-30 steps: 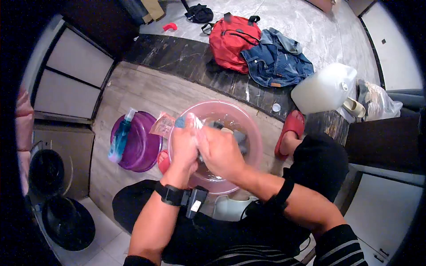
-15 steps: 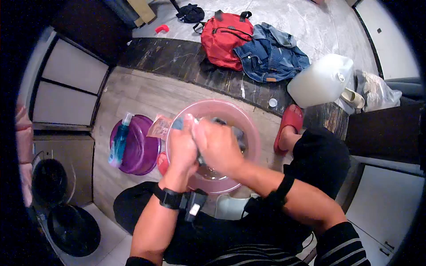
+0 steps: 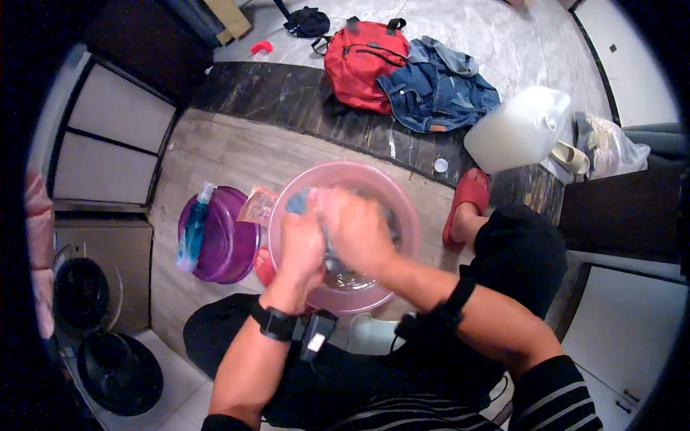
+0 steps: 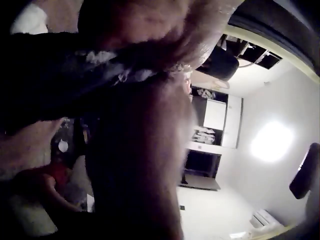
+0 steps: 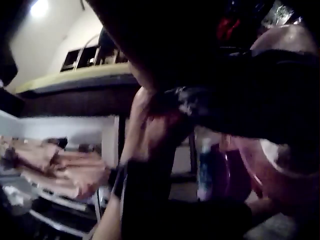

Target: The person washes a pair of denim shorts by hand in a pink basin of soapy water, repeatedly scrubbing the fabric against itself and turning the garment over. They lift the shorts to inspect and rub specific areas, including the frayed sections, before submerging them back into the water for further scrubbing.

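Note:
Over a pink basin (image 3: 411, 237), both hands are close together on a wet blue-grey cloth (image 3: 296, 202). My left hand (image 3: 302, 241) grips it on the left side. The right hand (image 3: 357, 226), blurred in the head view, holds it beside the left one, its fingers mostly hidden from above. Grey fabric hangs below between the hands. In the dim left wrist view, white suds (image 4: 102, 57) streak the dark-looking cloth. Water and more grey cloth (image 3: 392, 221) lie in the basin.
Left of the basin, a purple basin (image 3: 241, 241) carries a blue spray bottle (image 3: 192, 233). A pinkish packet (image 3: 257, 205) lies between the basins. A red backpack (image 3: 363, 68), denim garment (image 3: 442, 93) and whitish jug (image 3: 517, 129) stand beyond, on or near a dark ledge (image 3: 287, 115).
The hands stay on the cloth; the right hand has shifted slightly against the left. More grey fabric shows beneath them now. The head view has tilted a little.

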